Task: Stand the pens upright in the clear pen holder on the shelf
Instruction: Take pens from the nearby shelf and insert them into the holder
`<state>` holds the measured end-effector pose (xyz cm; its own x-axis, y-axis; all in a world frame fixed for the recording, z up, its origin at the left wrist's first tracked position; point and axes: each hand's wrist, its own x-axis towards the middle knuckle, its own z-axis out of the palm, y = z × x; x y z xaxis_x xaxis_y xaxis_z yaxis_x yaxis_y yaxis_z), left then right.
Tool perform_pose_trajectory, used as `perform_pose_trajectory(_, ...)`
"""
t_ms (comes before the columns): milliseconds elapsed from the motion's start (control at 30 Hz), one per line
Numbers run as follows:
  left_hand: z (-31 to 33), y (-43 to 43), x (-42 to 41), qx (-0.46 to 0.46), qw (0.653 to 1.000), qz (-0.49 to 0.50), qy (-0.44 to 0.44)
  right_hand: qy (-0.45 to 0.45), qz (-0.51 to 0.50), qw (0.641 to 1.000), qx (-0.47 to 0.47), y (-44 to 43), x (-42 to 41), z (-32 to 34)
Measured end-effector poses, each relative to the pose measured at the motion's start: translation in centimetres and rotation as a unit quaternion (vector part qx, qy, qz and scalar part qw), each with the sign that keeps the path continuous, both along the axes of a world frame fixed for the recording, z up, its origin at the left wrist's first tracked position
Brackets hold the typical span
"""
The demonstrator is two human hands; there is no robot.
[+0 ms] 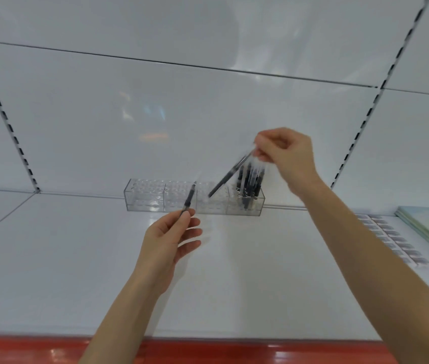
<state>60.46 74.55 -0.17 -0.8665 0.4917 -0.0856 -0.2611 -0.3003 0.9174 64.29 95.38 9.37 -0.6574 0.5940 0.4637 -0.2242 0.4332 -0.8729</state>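
Right, the clear pen holder [194,198] sits at the back of the white shelf [77,258], hard against the rear wall, and everything happens around it. Its right-end section already carries a cluster of standing pens [250,182], dark barrels upright, so that part of the job looks done. The three sections to the left of that cluster appear empty, though the clear plastic makes it hard to be sure.

The right hand [285,153] hovers just above the holder's right end, fingers pinched on the top of a slanted pen [230,173], its lower tip angling down toward the section beside the cluster. Not yet upright, not yet released, by the look of it.

The left hand [167,243] waits in front of the holder, nearer the camera, thumb and forefinger gripping a second pen [189,198] whose tip points up across the holder's middle, the other fingers loosely spread.

So at least two pens remain to seat; further supplies are not in view.
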Motion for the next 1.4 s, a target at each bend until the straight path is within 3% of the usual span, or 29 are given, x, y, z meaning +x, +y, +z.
perform_pose_trajectory(100, -0.1, -0.3, -0.1, -0.027, 1.000, 0.013, 0.008, 0.008, -0.092, 0.989, 0.113, 2.3, -0.9, 0.4)
perform_pose_trajectory(267, 0.0, -0.5, -0.2, -0.033, 0.999, 0.013, 0.011, -0.039, -0.092, 0.970, 0.220, 3.3, -2.3, -0.8)
perform_pose_trajectory(667, 0.1, -0.3, -0.3, -0.025, 1.000, 0.012, 0.005, -0.148, -0.038, 0.940, 0.304, 2.6, -2.6, 0.0)
perform_pose_trajectory(800, 0.1, -0.2, -0.2, -0.021, 1.000, 0.009, 0.006, -0.207, -0.035, 0.906, 0.368, 2.7, -3.1, -1.9)
perform_pose_trajectory(967, 0.3, -0.2, -0.1, -0.018, 1.000, 0.002, 0.014, -0.187, -0.040, 0.889, 0.416, 2.0, -3.0, -2.2)
perform_pose_trajectory(1033, 0.4, -0.2, 0.1, -0.014, 1.000, -0.007, 0.027, -0.128, -0.059, 0.918, 0.370, 1.0, -2.3, -2.2)
perform_pose_trajectory(1133, 0.6, 0.0, 0.4, -0.018, 0.998, -0.015, 0.051, -0.097, -0.004, 0.987, 0.128, -1.7, -0.6, -2.0)
perform_pose_trajectory(1200, 0.6, 0.4, 0.7, -0.032, 0.996, -0.025, 0.074, -0.129, 0.080, 0.988, 0.011, -3.5, 0.2, -2.2)
perform_pose_trajectory(1300, 0.6, 1.0, 1.2, -0.036, 0.992, -0.045, 0.110, -0.125, 0.125, 0.983, -0.056, -4.7, 0.8, -2.9)
perform_pose_trajectory(1367, 0.0, 1.1, 0.9, -0.086, 0.977, -0.036, 0.191, -0.087, 0.111, 0.987, -0.078, -4.2, 0.8, -2.7)
perform_pose_trajectory(1400, -0.6, 1.1, 0.7, -0.154, 0.951, -0.023, 0.268, -0.063, 0.089, 0.991, -0.077, -3.4, 0.8, -2.3)
